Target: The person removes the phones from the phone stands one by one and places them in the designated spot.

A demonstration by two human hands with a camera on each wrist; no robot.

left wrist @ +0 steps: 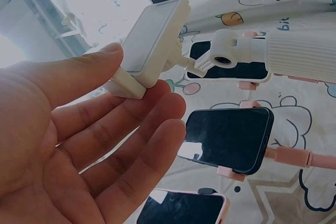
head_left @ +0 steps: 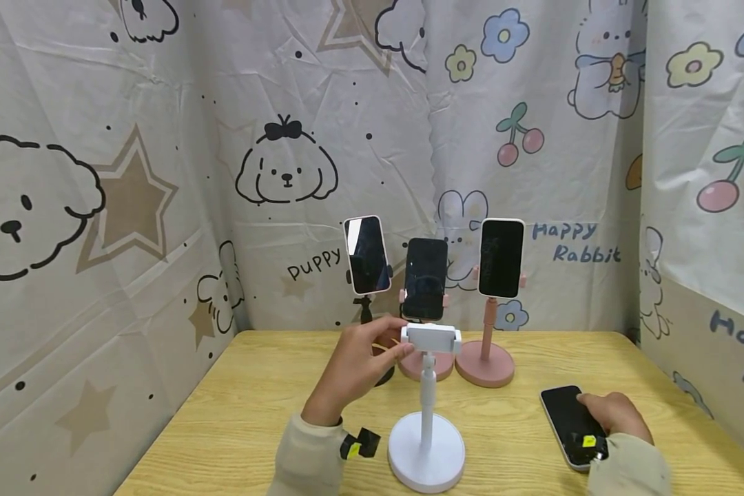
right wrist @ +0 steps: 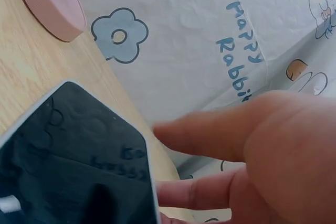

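Note:
A white phone stand [head_left: 427,441] stands upright on the table, its phone clamp [head_left: 430,338] unoccupied. My left hand [head_left: 361,365] pinches the left end of this clamp between thumb and fingers. In the left wrist view, the thumb [left wrist: 89,72] lies on the near side of the clamp jaw, with fingertips [left wrist: 163,90] behind it. A dark-screened smartphone [head_left: 572,420] lies face up on the table at the right. Over its right edge is my right hand [head_left: 620,413], thumb extended near the upper corner and fingers [right wrist: 194,192] right at the side edge.
Behind the white stand are a black stand [head_left: 365,311] and two pink stands [head_left: 486,364], each bearing a phone. The wooden table [head_left: 235,406] meets a printed curtain [head_left: 378,138] at the back, with curtains on both sides too.

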